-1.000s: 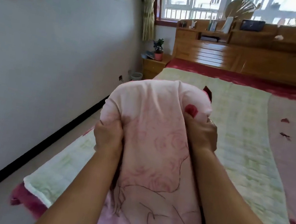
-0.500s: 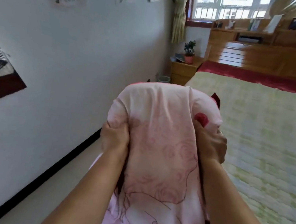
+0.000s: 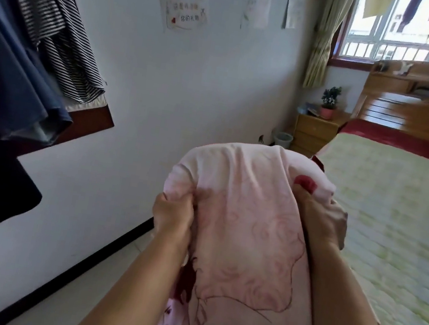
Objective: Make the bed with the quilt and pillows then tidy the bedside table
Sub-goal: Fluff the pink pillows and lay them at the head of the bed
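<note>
i see both hands up in front, clamped on the quilt. it is a pink bundle with a line-drawn print and a red patch near the top. it is held up at the wall-side edge of the bed, down toward the foot end, and its lower part hangs out of frame between the forearms.

left hand: fingers curled tight into a fold on the side of the quilt away from the bed, fabric puckered at the grip. right hand: wrapped round the bed-side of the bundle, back of the hand toward me, fingertips buried in cloth.

the bed top carries a pale green cover with a red strip at the head end. this part of the frame is blurred.

the wooden headboard stands at the bed's head end, with shelves on top. items there are too smeared to name.

the bedside table is wooden and sits just beside the bed's head end on the wall side. a potted plant in a pink pot stands on it. something flat lies next to the pot, can't tell what.

a small bin is on the floor just past the table, on the side away from the bed.

the window and curtain are beyond the bed's head end. paper notes are stuck on the wall alongside the bed. striped and dark clothes hang off that wall, out past the foot end.
</note>
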{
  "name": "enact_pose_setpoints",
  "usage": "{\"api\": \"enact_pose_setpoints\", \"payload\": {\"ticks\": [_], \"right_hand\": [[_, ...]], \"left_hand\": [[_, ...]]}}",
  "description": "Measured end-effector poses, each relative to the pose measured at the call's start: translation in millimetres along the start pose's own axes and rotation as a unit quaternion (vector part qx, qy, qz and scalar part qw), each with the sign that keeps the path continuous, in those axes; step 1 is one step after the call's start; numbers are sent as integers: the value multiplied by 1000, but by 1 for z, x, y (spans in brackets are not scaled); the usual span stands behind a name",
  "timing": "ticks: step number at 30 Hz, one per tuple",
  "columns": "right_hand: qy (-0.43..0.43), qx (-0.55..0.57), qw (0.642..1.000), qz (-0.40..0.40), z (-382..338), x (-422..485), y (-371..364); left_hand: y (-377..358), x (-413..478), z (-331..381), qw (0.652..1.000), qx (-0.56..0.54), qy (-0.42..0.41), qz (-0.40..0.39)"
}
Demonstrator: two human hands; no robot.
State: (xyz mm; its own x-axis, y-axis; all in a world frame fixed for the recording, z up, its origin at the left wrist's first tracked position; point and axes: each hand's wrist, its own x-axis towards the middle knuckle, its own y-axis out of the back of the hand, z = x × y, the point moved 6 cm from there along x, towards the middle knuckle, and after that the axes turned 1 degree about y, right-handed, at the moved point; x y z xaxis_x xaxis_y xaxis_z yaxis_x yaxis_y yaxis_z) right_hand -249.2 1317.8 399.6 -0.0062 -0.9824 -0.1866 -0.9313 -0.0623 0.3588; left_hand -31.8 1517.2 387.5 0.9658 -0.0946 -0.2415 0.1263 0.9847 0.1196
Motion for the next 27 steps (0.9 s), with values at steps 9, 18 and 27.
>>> {"api": "enact_pose_setpoints", "payload": {"ticks": [9,18,27], "right_hand": [[-36,61,995,64,-36,-107,-142],[-61,71,989,114,-76,-132,-255],[-92,119,981,119,-100,-65,-352]], "left_hand": [[104,160,49,987,74,-88,-117],[117,299,79,982,74,-80,-156],[54,408,116,974,110,-97,-171]]}}
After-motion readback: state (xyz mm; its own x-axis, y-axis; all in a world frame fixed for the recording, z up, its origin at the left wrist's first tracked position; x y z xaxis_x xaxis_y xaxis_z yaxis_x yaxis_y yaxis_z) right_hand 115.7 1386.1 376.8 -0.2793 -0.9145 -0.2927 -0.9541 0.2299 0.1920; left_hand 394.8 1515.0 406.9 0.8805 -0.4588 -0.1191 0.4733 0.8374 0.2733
